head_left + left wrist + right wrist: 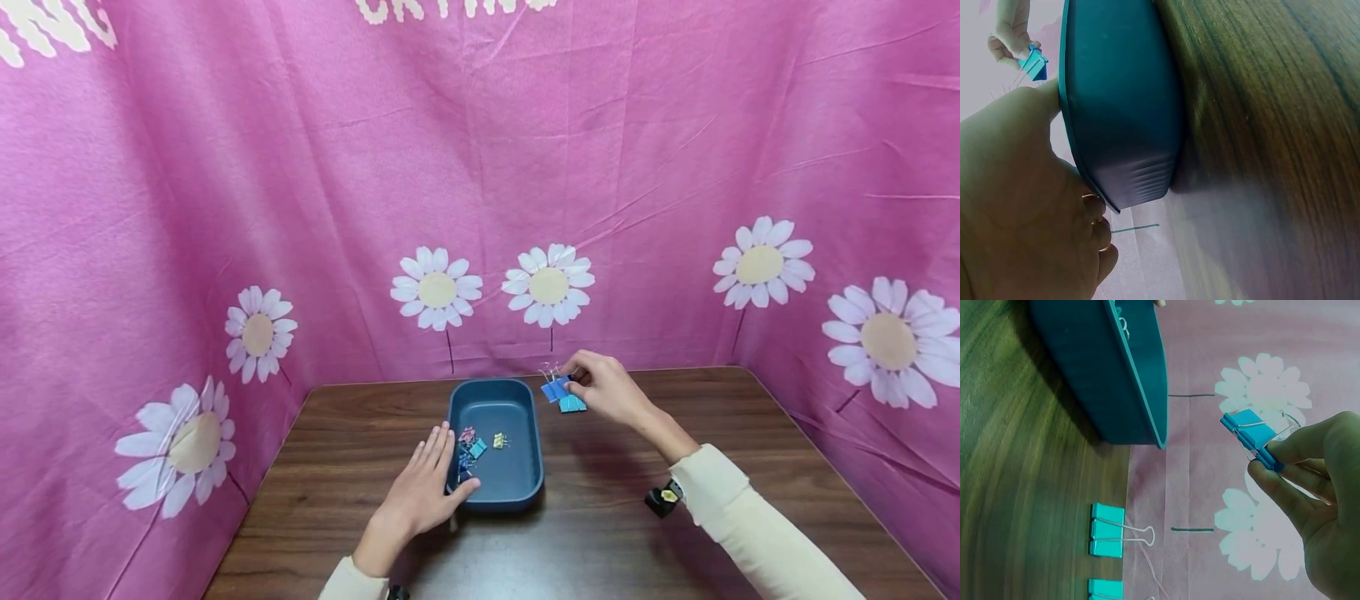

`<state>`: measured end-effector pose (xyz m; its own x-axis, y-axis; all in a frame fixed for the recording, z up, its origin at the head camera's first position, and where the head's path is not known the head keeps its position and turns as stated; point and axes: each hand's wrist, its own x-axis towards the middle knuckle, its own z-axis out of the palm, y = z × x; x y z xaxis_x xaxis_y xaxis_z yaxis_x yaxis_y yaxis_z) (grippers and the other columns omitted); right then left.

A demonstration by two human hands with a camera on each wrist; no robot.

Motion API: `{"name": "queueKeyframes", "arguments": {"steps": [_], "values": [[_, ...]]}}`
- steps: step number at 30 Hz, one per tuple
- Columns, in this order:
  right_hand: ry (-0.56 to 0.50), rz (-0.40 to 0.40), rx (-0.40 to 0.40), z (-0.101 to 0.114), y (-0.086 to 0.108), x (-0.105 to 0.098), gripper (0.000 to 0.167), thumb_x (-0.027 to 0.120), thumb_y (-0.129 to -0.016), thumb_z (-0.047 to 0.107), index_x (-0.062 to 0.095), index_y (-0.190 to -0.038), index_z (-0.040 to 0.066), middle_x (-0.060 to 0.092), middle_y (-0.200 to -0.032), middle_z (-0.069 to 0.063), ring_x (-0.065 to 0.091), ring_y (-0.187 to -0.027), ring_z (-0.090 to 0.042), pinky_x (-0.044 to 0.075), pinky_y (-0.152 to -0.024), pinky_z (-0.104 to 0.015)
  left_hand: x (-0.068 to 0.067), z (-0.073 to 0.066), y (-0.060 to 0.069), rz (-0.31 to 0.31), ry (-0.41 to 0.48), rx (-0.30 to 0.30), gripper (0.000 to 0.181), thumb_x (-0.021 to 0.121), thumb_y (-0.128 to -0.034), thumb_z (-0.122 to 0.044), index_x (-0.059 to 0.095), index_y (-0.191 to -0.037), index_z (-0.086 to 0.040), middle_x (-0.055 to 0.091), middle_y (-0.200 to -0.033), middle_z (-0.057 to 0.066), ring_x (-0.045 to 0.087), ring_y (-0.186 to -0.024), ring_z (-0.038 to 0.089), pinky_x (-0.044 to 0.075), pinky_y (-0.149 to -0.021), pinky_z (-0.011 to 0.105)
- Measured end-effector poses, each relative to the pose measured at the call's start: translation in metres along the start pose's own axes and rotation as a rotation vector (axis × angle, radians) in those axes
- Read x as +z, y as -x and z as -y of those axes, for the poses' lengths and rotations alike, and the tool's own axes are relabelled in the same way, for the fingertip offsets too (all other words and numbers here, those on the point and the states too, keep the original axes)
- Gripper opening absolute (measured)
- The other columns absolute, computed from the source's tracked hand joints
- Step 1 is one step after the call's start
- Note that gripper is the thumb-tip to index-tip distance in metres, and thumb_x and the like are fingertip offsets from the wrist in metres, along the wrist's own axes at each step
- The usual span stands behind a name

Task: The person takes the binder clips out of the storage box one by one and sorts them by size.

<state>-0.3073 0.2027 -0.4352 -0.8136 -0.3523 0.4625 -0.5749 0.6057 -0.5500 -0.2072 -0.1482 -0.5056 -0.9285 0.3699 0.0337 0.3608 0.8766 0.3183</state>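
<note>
A blue binder clip (pixel 556 388) is pinched between the thumb and fingers of my right hand (pixel 609 390), raised to the right of the far end of a dark blue tray (pixel 539 467). In the right wrist view, that binder clip (pixel 1252 434) shows its wire handles. Below it, a teal binder clip (pixel 1107 530) stands on the table, and part of a second teal clip (pixel 1105 589) shows at the frame's bottom. My left hand (pixel 422 485) rests on the tray's left rim, fingers extended and thumb over the near corner.
Inside the tray lie a yellow clip (pixel 500 440), a pink clip (pixel 467 434), a teal clip (pixel 477 448) and dark blue clips (pixel 464 465), mostly on the left. A pink flowered cloth (pixel 495 167) hangs around the wooden table (pixel 592 533).
</note>
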Motion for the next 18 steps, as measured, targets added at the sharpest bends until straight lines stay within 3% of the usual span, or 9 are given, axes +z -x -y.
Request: {"name": "queueKeyframes", "arguments": {"steps": [18], "values": [[0.023,-0.026,0.037,-0.016,0.008,-0.023,0.016,0.074,-0.094,-0.004,0.076,-0.103,0.009,0.076,-0.098,-0.004,0.07,-0.081,-0.013,0.06,-0.071,-0.023,0.002,0.002,-0.002,0.013,0.004,-0.013,0.093,0.053,-0.1058,-0.061,0.025,-0.167,0.002,0.018,-0.178,0.018,0.017,-0.166,0.034,0.023,-0.135,0.053]]}}
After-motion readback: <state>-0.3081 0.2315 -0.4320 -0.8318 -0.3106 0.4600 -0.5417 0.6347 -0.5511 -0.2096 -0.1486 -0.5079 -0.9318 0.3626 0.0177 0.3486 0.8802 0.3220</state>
